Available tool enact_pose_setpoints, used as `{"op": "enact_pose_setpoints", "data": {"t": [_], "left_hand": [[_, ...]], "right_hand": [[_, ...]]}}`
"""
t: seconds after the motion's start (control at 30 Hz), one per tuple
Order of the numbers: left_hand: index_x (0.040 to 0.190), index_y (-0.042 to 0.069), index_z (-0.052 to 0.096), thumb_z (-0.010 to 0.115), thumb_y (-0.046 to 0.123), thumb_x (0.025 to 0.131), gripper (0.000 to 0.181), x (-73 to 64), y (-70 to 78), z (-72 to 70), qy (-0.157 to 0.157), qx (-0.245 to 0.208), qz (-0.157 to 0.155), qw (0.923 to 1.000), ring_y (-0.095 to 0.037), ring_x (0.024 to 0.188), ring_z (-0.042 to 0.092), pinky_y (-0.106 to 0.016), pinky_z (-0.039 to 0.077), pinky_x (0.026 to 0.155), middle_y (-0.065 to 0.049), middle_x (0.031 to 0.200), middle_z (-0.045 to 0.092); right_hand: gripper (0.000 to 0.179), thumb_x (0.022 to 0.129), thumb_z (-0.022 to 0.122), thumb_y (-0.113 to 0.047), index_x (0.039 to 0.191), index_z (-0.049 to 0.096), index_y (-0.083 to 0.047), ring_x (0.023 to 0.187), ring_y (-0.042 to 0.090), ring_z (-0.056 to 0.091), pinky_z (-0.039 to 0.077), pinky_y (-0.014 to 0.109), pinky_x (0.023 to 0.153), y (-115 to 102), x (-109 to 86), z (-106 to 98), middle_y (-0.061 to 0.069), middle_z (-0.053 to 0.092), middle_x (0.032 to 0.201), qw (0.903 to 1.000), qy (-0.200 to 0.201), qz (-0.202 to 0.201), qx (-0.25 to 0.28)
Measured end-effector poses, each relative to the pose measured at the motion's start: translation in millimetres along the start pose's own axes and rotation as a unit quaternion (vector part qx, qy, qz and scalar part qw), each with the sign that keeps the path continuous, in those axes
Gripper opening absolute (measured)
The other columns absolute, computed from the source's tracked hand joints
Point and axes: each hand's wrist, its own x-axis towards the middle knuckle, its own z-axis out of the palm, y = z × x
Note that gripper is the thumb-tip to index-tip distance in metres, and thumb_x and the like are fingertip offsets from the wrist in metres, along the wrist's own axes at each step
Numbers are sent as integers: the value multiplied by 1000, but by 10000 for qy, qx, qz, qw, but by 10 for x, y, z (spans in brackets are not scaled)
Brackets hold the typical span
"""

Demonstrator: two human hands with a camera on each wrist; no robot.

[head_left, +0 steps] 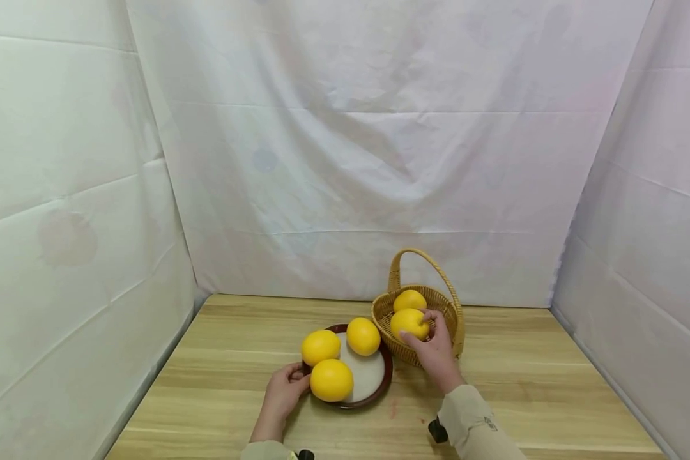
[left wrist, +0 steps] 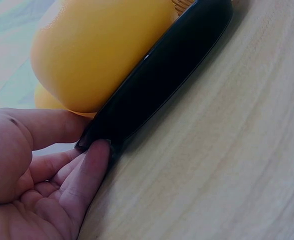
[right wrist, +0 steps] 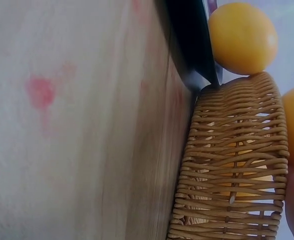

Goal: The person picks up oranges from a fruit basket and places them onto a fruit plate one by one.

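Observation:
A round plate (head_left: 367, 377) with a dark red-brown rim and a pale inside bears three smooth yellow lemon-like fruits, among them the front one (head_left: 331, 381). At its left edge my left hand (head_left: 284, 390) pinches the rim; in the left wrist view the plate's dark side (left wrist: 162, 75) runs up from between the fingers and thumb (left wrist: 94, 162). My right hand (head_left: 437, 351) holds another yellow fruit (head_left: 408, 324) between thumb and fingers at the wicker basket (head_left: 405, 352). Behind it a further yellow fruit (head_left: 409, 299) lies in the basket. Whether the held fruit touches the basket's inside is hidden.
The basket's tall arched handle (head_left: 437, 268) rises above its right and back. Plate and basket stand close together on the wooden table (head_left: 529, 383). White cloth (head_left: 345, 160) hangs behind and at both sides. Reddish stains (right wrist: 40, 92) mark the wood.

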Motion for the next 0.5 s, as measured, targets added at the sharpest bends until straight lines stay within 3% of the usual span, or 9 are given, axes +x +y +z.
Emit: {"op": "enact_pose_setpoints", "data": {"t": [0.5], "left_hand": [[131, -9, 60, 75, 17, 90, 51, 13, 5, -6, -41, -34, -92, 9999, -14, 88, 61, -32, 55, 79, -11, 103, 66]], "right_hand": [[61, 82, 85, -28, 114, 35, -14, 124, 30, 50, 52, 28, 87, -79, -139, 64, -1, 41, 148, 9996, -221, -65, 175]]}}
